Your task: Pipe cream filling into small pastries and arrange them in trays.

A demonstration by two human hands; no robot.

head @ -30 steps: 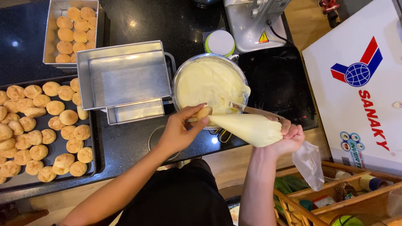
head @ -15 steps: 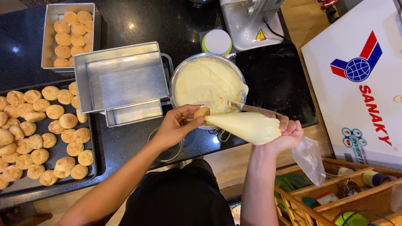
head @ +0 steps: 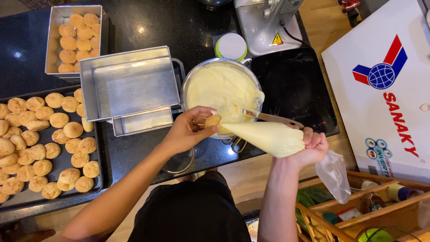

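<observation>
Two hands meet over the near edge of a black counter (head: 197,27). The left hand (head: 188,132) is closed around a small round puff pastry (head: 213,120), pinched between thumb and fingertips. The right hand (head: 311,145) is clenched around the twisted top of a piping bag (head: 268,136) full of pale yellow cream, with the bag's loose clear plastic tail hanging off toward 4 o'clock. The bag's tip touches the pastry.

Just past the hands, at 12 o'clock, stands a metal mixing bowl (head: 222,87) of the same cream, with a spatula (head: 273,118) leaning on its rim at about 4 o'clock. At 9 o'clock of the bowl sits an empty rectangular metal pan (head: 130,83), stacked on another one. Farther toward 9 o'clock lies a dark baking tray (head: 58,172) crowded with baked puffs (head: 42,134). A second metal pan (head: 53,27) at 10 o'clock holds more puffs in rows. A white stand mixer base (head: 264,27) stands at 1 o'clock, with a white-lidded tub (head: 231,45) beside it.
</observation>
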